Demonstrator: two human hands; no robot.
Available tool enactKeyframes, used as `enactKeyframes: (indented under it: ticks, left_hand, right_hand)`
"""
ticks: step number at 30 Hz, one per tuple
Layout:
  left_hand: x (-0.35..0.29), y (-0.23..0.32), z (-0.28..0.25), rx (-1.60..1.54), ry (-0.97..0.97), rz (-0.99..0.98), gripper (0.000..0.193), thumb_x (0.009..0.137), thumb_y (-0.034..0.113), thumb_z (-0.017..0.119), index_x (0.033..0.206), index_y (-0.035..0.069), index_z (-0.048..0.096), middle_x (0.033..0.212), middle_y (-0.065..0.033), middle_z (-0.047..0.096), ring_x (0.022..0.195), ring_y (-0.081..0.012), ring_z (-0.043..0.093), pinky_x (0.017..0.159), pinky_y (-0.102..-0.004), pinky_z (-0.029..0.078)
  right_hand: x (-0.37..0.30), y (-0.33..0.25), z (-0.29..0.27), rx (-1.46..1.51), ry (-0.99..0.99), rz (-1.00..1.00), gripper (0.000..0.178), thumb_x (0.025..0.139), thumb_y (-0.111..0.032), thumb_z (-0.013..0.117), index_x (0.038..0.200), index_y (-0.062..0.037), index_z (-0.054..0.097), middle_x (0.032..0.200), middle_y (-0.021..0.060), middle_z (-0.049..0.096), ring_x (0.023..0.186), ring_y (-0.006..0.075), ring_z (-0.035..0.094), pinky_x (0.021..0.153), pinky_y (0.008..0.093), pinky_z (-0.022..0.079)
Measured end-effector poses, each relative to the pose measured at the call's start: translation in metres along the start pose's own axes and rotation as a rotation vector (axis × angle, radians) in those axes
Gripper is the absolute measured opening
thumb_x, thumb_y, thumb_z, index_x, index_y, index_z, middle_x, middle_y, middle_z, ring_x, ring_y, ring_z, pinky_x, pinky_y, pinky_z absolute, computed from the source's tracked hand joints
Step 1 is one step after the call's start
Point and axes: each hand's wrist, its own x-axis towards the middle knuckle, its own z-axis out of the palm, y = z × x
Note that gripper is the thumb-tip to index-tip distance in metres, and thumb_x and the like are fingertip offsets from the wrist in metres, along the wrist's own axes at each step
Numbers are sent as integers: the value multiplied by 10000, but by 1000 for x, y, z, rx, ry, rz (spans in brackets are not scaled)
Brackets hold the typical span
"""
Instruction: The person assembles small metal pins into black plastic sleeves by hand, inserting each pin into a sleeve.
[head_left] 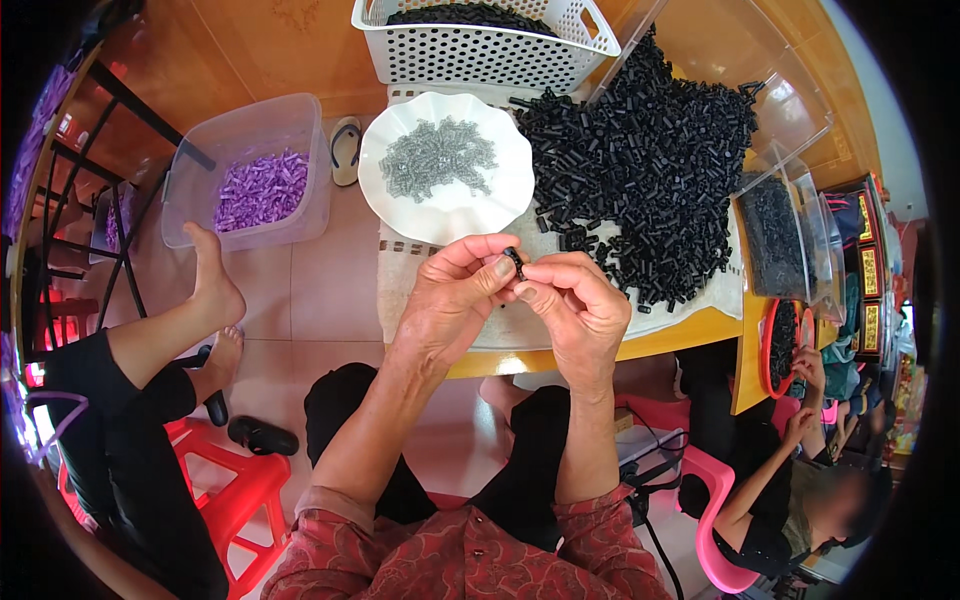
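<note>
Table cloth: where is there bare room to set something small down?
A narrow strip of cloth lies bare between the white plate and the table's front edge, left of the left hand. Right of the plate, the heap of black pieces crowds the cloth.

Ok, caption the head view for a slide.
Left hand and right hand hold a small black part near a white plate.

A dark red shirt (430,560) with a swirling, paler pattern is worn, its sleeves (600,535) perhaps rolled up; black trousers (525,465) are worn below.
</note>
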Motion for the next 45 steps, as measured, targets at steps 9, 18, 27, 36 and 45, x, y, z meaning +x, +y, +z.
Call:
enactKeyframes:
  ticks: [9,18,27,36,45]
  left_hand:
    - [0,0,-1,-5,-10,-7,223,922,40,635,1142,20,663,932,-49,682,847,-125,636,765,-281,522]
    - [0,1,0,84,-47,60,219,922,1,618,1137,-5,659,936,-64,674,836,-128,623,754,-288,527]
    - [-1,-1,3,116,-58,41,209,921,-8,615,1123,-6,668,930,-52,665,817,-121,594,749,-276,514]
    - [-1,8,6,93,-43,-1,334,914,5,630,1248,10,609,919,-31,656,816,-112,586,744,-273,497]
    - [-3,16,8,157,-90,-64,396,906,18,645,1295,-2,575,1000,-51,666,954,-129,615,856,-289,509]
  right_hand:
    - [2,-3,1,-144,20,-126,134,794,48,742,914,21,690,882,86,663,713,117,636,610,223,516]
    - [0,-8,3,-358,40,-254,109,816,15,731,905,-1,670,844,91,654,645,141,629,531,249,504]
    - [0,-5,-5,-349,-19,-239,163,784,37,755,906,8,650,886,109,643,675,144,626,579,252,511]
    - [10,-1,-4,-443,-76,-391,468,685,-6,801,1127,-35,652,1062,114,660,859,254,618,735,334,519]
    - [7,2,-3,-384,-39,-373,375,706,30,788,1052,-8,649,947,101,671,768,214,622,629,298,521]
